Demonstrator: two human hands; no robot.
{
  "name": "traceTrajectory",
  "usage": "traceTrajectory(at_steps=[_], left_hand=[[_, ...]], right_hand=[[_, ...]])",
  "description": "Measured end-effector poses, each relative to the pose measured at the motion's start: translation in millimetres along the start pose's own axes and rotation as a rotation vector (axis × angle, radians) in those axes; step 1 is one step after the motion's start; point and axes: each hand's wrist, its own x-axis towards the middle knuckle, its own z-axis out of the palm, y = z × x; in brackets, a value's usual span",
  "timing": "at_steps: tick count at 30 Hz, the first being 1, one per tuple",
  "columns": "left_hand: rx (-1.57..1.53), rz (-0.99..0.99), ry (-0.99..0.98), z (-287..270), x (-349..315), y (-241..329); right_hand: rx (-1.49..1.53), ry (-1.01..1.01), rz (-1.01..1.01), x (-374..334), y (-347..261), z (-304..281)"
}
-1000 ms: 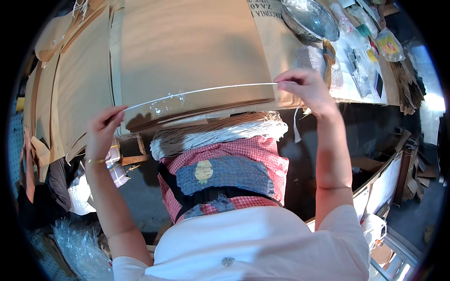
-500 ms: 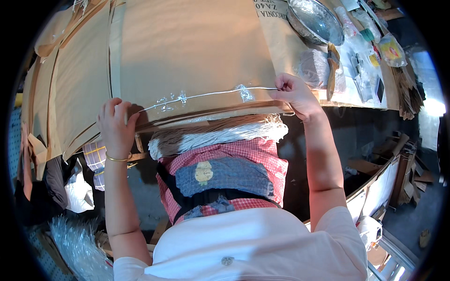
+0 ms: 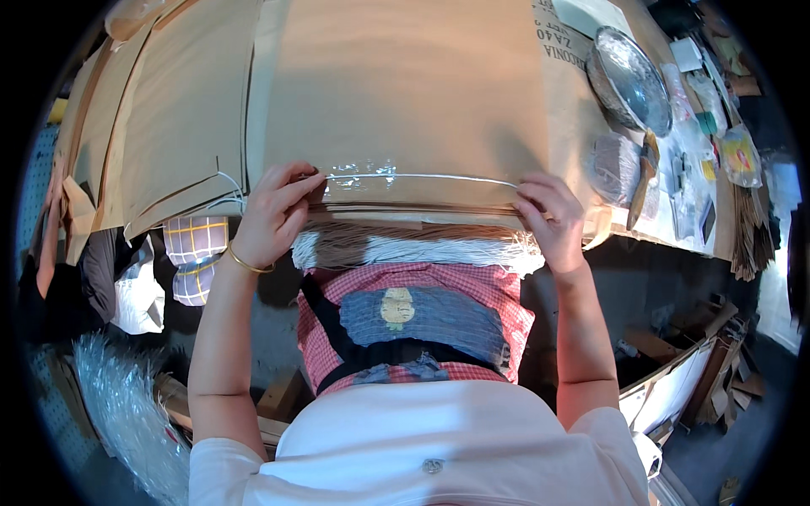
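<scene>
A thin white cord (image 3: pixel 422 176) is stretched nearly straight across the near edge of a large brown paper sheet (image 3: pixel 405 93). My left hand (image 3: pixel 283 211) pinches it at the left, and a loose tail with a dark tip sticks out beyond that hand. My right hand (image 3: pixel 553 221) closes its fingertips on the cord's right part; any end there is hidden by the fingers. Across my lap, just below the paper's edge, lies a bundle of white and brown cords (image 3: pixel 405 246) on a red checked cloth (image 3: pixel 325 333).
To the right of the paper are a metal bowl (image 3: pixel 631 80), a wooden-handled brush (image 3: pixel 644 181) and a plastic-wrapped bundle (image 3: pixel 614 169). More brown paper (image 3: pixel 181 110) lies to the left. A heap of clear plastic strips (image 3: pixel 126 413) is at the lower left.
My hands have come closer together on the cord. A loose tail now shows left of my left hand. The whole view has shifted, with the bench appearing further right.
</scene>
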Motion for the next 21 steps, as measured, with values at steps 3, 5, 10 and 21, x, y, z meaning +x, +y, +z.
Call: traceTrajectory(at_steps=[3, 5, 10, 21], left_hand=[[-0.261, -0.181, -0.177, -23, 7, 11], [-0.339, -0.213, -0.209, -29, 12, 6], [-0.189, -0.547, -0.12, -16, 26, -12], [0.582, -0.454, -0.084, 10, 44, 53]], right_hand=[[0.195, -0.125, 0.122, 15, 6, -4], [0.443, -0.19, 0.468, 25, 6, -8], [0.182, -0.14, 0.565, 37, 3, 3], [-0.352, 0.132, -0.115, 28, -23, 67]])
